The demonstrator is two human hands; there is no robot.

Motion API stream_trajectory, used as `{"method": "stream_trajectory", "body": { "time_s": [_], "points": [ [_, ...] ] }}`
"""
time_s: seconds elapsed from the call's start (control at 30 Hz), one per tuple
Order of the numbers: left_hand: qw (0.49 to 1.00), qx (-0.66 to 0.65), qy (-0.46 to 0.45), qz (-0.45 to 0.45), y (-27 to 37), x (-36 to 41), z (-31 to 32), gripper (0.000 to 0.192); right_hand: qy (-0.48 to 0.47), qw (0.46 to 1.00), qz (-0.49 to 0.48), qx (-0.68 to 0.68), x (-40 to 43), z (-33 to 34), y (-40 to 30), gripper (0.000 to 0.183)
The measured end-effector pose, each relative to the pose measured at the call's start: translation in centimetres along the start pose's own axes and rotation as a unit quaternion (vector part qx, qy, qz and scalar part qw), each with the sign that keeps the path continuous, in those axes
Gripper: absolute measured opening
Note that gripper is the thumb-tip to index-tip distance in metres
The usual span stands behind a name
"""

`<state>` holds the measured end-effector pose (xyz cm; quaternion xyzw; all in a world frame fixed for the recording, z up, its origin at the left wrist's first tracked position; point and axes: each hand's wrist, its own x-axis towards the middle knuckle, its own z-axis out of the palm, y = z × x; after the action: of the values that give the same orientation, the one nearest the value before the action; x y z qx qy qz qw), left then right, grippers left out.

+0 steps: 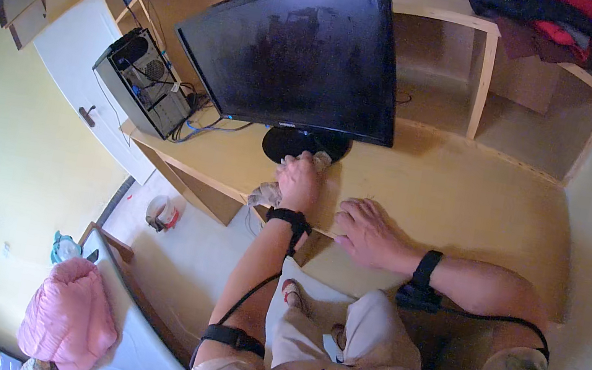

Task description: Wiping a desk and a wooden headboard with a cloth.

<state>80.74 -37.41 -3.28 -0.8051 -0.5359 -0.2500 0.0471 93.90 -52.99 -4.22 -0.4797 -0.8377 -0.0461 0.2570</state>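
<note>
My left hand (299, 182) presses a crumpled greyish cloth (265, 195) at the front of the monitor's round black base (279, 144). Part of the cloth bunches out past the fingertips, and another part hangs near the desk's front edge. Above the base stands a black monitor (304, 58), its screen dark with smudgy streaks or reflections. To the right, my right hand (373, 232) rests palm down on the wooden desk (446, 191) near its front edge, fingers slightly bent, with nothing seen in it.
An open-sided computer tower (144, 82) stands left of the monitor, with tangled cables (195, 122) between them. Wooden shelves (483, 87) rise behind, with dark and red clothes (553, 28) on top. A bucket (162, 213) sits on the floor. A pink quilt (69, 317) lies on a bed.
</note>
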Motion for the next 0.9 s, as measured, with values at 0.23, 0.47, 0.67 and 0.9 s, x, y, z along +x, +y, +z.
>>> {"method": "stream_trajectory", "body": {
  "time_s": [0.23, 0.47, 0.67, 0.9],
  "points": [
    [0.989, -0.113, -0.022, 0.098, -3.7, 1.6, -0.2, 0.025, 0.014, 0.998, 0.022, 0.065, -0.2, -0.4, -0.1, 0.027],
    [0.958, 0.212, -0.114, -0.157, -7.2, 3.3, -4.8, 0.054, -0.042, 0.995, 0.057, 0.067, -0.5, -0.8, 0.7, 0.029],
    [0.982, 0.134, -0.119, -0.059, -12.4, 2.9, 0.8, 0.073, 0.069, 0.997, -0.02, 0.005, 0.9, 0.2, -0.4, 0.028],
    [0.935, -0.031, -0.045, 0.35, -0.7, -1.5, 2.1, 0.042, -0.055, 0.998, -0.006, 0.03, -0.1, 0.2, 0.1, 0.026]
  ]
}}
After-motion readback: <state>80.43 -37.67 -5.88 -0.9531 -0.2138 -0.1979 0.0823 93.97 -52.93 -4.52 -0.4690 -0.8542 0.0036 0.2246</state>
